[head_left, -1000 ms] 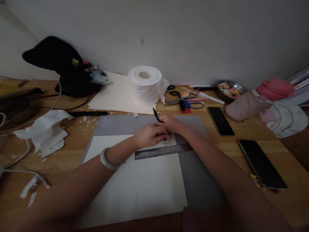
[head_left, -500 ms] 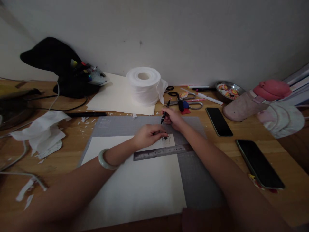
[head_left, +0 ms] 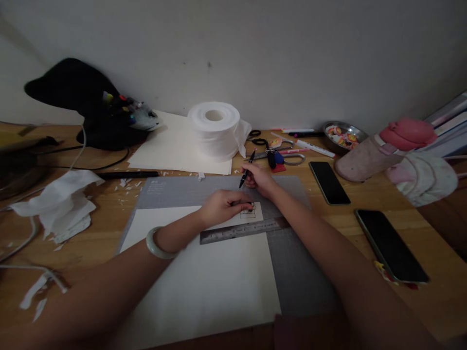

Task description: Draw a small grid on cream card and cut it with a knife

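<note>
A large sheet of white paper (head_left: 215, 277) lies on a grey cutting mat (head_left: 295, 272). Near its upper right corner is a small black line drawing (head_left: 248, 214). My left hand (head_left: 222, 206), with a pale bangle (head_left: 155, 245) on the wrist, is over the paper beside the drawing. Its thumb and fingers pinch something small and dark that I cannot make out. A metal ruler (head_left: 237, 231) rests across the paper just below that hand. My right hand (head_left: 257, 178) grips a black pen (head_left: 248, 170), tip down, above the mat beyond the paper's top edge.
Behind the mat stand a paper roll (head_left: 214, 138), scissors (head_left: 292, 158), pens (head_left: 314, 148) and a metal bowl (head_left: 341, 148). Two phones (head_left: 329, 182) and a pink-lidded bottle (head_left: 368, 160) are at the right. Crumpled tissue (head_left: 60, 199), cables and paper scraps lie at the left.
The view has shifted slightly, so most things sit a little further left. Both hands keep nearly the same pose, the right still holding the pen.
</note>
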Tool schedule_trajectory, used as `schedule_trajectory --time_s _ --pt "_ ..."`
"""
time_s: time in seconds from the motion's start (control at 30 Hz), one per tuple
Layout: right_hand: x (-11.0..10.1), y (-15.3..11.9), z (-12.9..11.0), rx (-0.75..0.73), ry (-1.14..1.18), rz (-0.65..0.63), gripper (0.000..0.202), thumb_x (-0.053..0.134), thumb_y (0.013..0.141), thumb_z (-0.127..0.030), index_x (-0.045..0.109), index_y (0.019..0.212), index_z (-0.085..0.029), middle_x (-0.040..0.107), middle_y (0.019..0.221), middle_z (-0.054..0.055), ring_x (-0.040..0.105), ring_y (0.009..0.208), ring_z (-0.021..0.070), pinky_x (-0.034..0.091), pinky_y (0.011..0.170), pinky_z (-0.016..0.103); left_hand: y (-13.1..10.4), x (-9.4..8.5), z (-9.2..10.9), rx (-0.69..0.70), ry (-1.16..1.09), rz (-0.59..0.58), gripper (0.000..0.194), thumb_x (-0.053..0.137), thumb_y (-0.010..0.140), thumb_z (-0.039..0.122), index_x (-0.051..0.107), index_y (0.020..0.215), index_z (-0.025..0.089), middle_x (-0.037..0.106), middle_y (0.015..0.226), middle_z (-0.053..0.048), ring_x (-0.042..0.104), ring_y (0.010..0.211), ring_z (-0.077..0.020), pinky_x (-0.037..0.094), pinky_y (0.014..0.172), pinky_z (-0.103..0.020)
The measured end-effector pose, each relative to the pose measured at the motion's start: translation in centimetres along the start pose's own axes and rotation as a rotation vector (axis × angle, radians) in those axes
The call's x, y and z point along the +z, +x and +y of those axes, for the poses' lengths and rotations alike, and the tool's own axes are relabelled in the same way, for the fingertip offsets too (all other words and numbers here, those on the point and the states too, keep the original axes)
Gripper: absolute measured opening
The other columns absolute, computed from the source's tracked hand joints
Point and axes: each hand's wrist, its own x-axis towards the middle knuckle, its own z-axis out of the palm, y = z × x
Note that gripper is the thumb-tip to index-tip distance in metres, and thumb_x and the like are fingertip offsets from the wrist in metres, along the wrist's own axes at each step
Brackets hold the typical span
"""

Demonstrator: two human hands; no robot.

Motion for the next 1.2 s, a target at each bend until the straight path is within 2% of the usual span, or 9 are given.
schedule_trajectory --time_s 0.57,0.9,1.1,1.2 --pt "-0.05 0.01 0.03 0.005 -0.005 -0.009 0.020 0.051 0.075 -0.027 0.047 0.059 -0.017 0.034 0.036 -0.009 0.027 0.030 0.0034 0.017 0.032 0.015 -0.01 -0.10 0.11 0.019 0.033 -0.065 0.015 0.058 0.083 0.028 0.067 0.090 0.019 0.071 0.084 -0.001 0.063 0.072 -0.0106 0.046 0.067 -0.018" --pt "-0.10 0.10 0.14 0.004 -0.019 -0.006 0.020 0.048 0.077 -0.025 0.048 0.060 -0.016 0.035 0.036 -0.008 0.027 0.030 0.0034 0.017 0.032 0.015 0.01 -0.12 0.24 -0.026 0.050 -0.079 0.014 0.059 0.082 0.029 0.065 0.080 0.016 0.067 0.069 0.002 0.057 0.059 -0.0080 0.040 0.055 -0.017" --pt "-0.08 0.11 0.14 -0.004 -0.030 0.003 0.019 0.049 0.076 -0.025 0.048 0.059 -0.017 0.035 0.037 -0.008 0.027 0.030 0.0039 0.017 0.032 0.015 -0.02 -0.15 0.24 -0.015 0.105 -0.084 0.017 0.056 0.084 0.032 0.065 0.084 0.017 0.066 0.069 0.001 0.056 0.059 -0.0085 0.039 0.055 -0.018" --pt "-0.06 0.10 0.15 -0.011 -0.029 0.004 0.019 0.048 0.076 -0.025 0.049 0.059 -0.017 0.035 0.037 -0.007 0.029 0.031 0.0040 0.017 0.032 0.015 -0.02 -0.11 0.51 0.000 0.179 -0.083 0.020 0.055 0.084 0.034 0.063 0.083 0.016 0.062 0.061 0.002 0.052 0.052 -0.0080 0.036 0.050 -0.018"
